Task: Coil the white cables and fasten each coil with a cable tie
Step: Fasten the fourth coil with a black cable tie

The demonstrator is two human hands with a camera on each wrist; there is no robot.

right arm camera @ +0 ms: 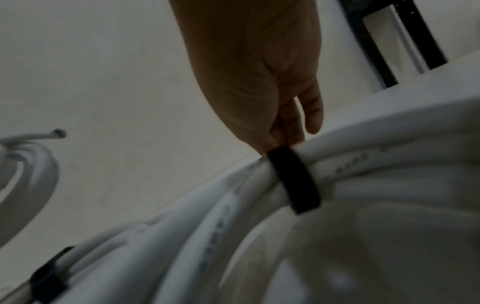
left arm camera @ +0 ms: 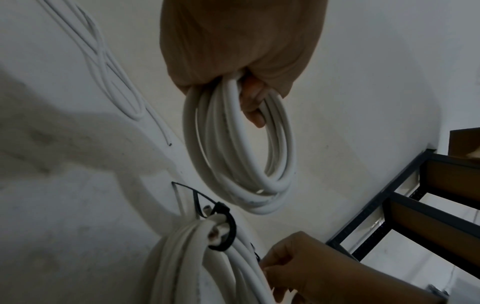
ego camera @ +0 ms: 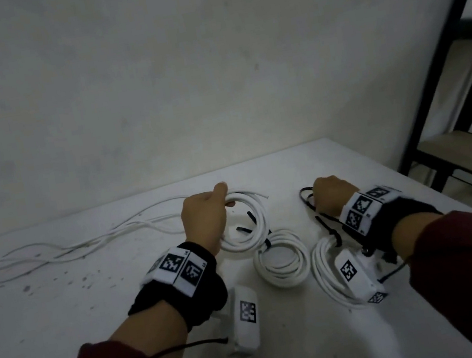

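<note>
My left hand grips a loose white cable coil by its far side, fingers curled through the loop. My right hand sits farther right, its fingers pinched on a black cable tie among loose ties on the table. A smaller coil lies in the middle, bound by a black tie. A larger coil lies under my right wrist, with a black tie round it.
Several uncoiled white cables trail across the white table to the left. Short black ties lie inside the held coil. A black shelf frame stands off the table's right edge. A wall rises behind.
</note>
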